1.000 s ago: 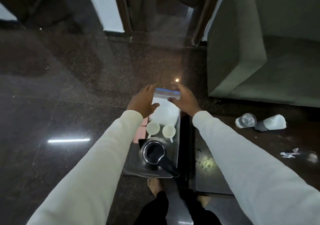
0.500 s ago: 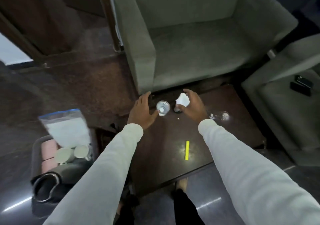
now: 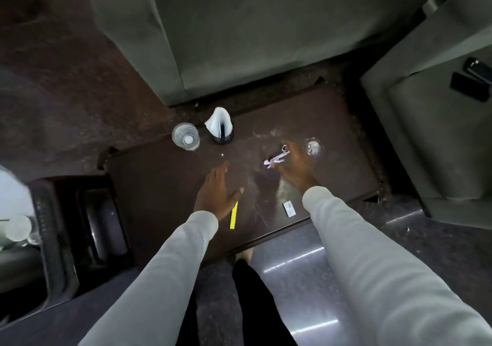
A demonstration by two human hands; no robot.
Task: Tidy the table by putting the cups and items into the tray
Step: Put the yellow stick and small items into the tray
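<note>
Paper scrap beside right hand

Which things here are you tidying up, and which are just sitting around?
For tidying: clear cup, napkin holder, crumpled paper scrap, yellow strip, small card, all on the table; the tray at far left.

Just lying about: grey armchair, two dark gadgets on the other seat.
</note>
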